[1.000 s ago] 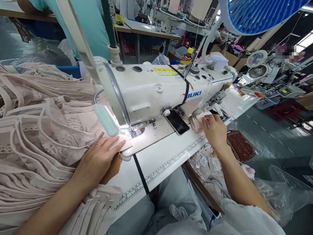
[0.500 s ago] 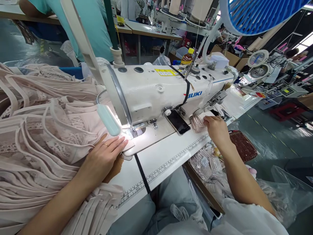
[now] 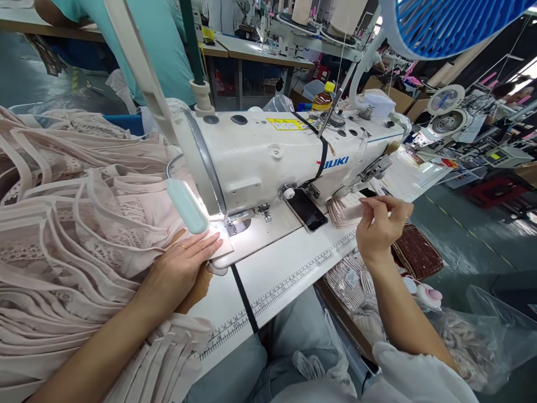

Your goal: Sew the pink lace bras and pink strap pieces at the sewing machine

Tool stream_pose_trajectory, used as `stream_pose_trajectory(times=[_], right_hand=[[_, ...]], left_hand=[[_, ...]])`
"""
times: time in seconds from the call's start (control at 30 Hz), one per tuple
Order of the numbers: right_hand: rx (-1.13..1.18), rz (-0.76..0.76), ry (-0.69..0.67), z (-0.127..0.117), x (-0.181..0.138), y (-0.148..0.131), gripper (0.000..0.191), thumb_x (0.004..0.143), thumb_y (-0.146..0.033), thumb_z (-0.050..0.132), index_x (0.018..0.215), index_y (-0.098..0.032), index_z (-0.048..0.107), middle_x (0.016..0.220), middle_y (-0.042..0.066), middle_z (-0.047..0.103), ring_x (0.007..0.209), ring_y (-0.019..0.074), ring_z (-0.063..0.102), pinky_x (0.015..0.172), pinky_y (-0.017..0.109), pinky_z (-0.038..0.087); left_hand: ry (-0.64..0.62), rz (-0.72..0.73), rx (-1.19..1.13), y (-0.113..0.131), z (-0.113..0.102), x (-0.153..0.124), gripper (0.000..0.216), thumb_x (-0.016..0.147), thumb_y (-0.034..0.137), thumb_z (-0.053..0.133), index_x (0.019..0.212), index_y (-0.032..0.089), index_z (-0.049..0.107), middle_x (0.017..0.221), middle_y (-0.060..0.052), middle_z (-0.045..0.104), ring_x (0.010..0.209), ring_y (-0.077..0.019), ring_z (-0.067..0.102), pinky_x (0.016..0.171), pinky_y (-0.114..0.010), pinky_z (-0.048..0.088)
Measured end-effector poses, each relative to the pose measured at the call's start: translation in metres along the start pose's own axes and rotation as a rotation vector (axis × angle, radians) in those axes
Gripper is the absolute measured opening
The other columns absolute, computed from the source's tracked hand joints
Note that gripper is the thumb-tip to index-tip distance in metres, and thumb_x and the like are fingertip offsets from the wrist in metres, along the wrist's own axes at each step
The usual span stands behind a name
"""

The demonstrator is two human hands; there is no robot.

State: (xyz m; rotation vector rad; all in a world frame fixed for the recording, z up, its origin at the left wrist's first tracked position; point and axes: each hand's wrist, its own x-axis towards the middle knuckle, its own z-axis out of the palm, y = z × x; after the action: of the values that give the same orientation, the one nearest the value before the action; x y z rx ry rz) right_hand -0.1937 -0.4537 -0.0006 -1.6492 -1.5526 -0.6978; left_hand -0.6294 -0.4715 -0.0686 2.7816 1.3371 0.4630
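Note:
My left hand (image 3: 180, 270) lies flat with fingers stretched on pale pink fabric (image 3: 218, 246) just in front of the needle of the white sewing machine (image 3: 268, 157). My right hand (image 3: 380, 224) is raised a little above the table and pinches a small pink label (image 3: 356, 211) between thumb and fingers. Right beside it a stack of labels (image 3: 342, 211) rests on the machine bed. A black phone (image 3: 307, 209) lies left of that stack.
A big heap of pale pink lace garments (image 3: 71, 224) fills the left side. A ruler strip (image 3: 285, 288) runs along the table's front edge. A brown woven pouch (image 3: 417, 254) and bags of labels (image 3: 356, 280) sit at right. A person in a teal shirt (image 3: 159, 45) stands behind.
My right hand has lifted off the stack with one label pinched in it and moved slightly right. My left hand has stayed flat on the fabric.

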Motion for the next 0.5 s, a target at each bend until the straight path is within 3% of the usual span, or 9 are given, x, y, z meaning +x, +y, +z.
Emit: stream_pose_trajectory(times=[0.07,0.13,0.27,0.33,0.4,0.5], right_hand=[[0.185,0.047,-0.026,0.002,-0.008,-0.018,0.029,0.1,-0.031,0.042,0.09,-0.018,0.066,0.09,0.013,0.062,0.088,0.0264,0.059,0.08,0.042,0.049],[0.414,0.111,-0.209,0.008,-0.016,-0.042,0.024,0.098,-0.03,0.042,0.089,-0.02,0.062,0.081,0.008,0.063,0.074,0.0217,0.061,0.068,0.035,0.05],[0.872,0.282,-0.971,0.031,-0.025,-0.093,0.014,0.093,-0.022,0.046,0.095,-0.02,0.059,0.063,-0.002,0.061,0.05,0.0152,0.058,0.052,0.027,0.048],[0.956,0.388,-1.203,0.045,-0.025,-0.111,0.014,0.094,-0.019,0.046,0.102,-0.019,0.057,0.061,-0.003,0.062,0.05,0.0162,0.062,0.053,0.027,0.051],[0.87,0.352,-1.118,0.056,-0.023,-0.123,0.015,0.093,-0.016,0.049,0.106,-0.018,0.056,0.073,0.001,0.067,0.061,0.0183,0.067,0.062,0.031,0.055],[0.61,-0.036,-0.794,0.061,-0.023,-0.13,0.02,0.089,-0.016,0.061,0.109,-0.016,0.06,0.108,0.014,0.066,0.096,0.0255,0.065,0.086,0.04,0.053]], left_hand=[[0.036,-0.002,0.02,0.0,-0.001,0.002,0.043,0.101,0.022,0.039,0.142,0.022,0.052,0.149,-0.003,0.054,0.141,-0.0236,0.047,0.115,-0.043,0.04],[0.074,0.038,0.083,0.005,-0.006,0.007,0.043,0.101,0.022,0.038,0.14,0.019,0.055,0.146,-0.005,0.058,0.136,-0.0262,0.052,0.11,-0.045,0.045],[0.04,0.152,0.452,0.04,-0.015,0.02,0.05,0.091,-0.003,0.032,0.126,0.009,0.067,0.131,-0.012,0.067,0.112,-0.033,0.069,0.073,-0.04,0.06],[0.067,0.201,0.619,0.064,-0.016,0.026,0.051,0.085,-0.01,0.035,0.119,0.004,0.07,0.123,-0.017,0.07,0.096,-0.0362,0.074,0.056,-0.036,0.058],[0.131,0.224,0.69,0.085,-0.013,0.032,0.045,0.083,-0.011,0.042,0.115,-0.001,0.071,0.117,-0.023,0.071,0.086,-0.0387,0.075,0.049,-0.034,0.055],[0.185,0.189,0.714,0.096,-0.009,0.039,0.04,0.081,-0.011,0.046,0.111,-0.004,0.072,0.111,-0.026,0.073,0.081,-0.0383,0.075,0.048,-0.033,0.054]])
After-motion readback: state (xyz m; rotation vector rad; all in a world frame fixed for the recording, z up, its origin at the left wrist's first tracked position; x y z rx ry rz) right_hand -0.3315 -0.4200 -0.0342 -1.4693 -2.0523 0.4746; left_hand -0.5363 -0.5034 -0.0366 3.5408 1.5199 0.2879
